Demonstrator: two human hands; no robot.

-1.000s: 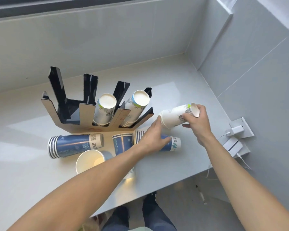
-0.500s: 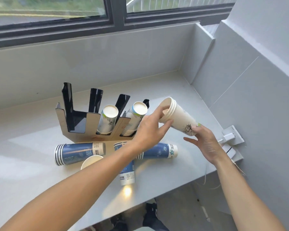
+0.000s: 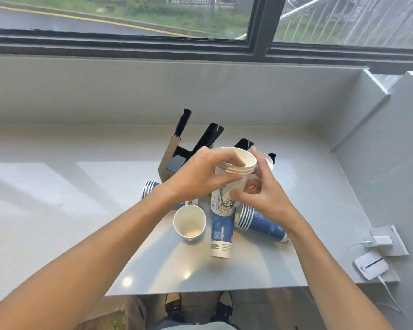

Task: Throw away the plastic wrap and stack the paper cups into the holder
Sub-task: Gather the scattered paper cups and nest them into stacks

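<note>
A stack of white paper cups with a line drawing stands upright in the air, mouth up, over the counter. My left hand grips it near the rims. My right hand touches its side with fingers spread. Behind the hands is the black and brown cup holder, mostly hidden; one white cup bottom shows in it. Blue cup stacks lie on their sides: one at the left, one pointing toward me, one at the right. A single white cup stands open. No plastic wrap is in view.
The grey counter ends at a front edge near my body, with walls behind and at the right. A white charger and a small white device with cables sit at the right wall. My feet show below the edge.
The white cup stack went from lying tilted to upright, mouth up, and came nearer the holder. My right hand shifted from its base to its side. The camera tilted up.
</note>
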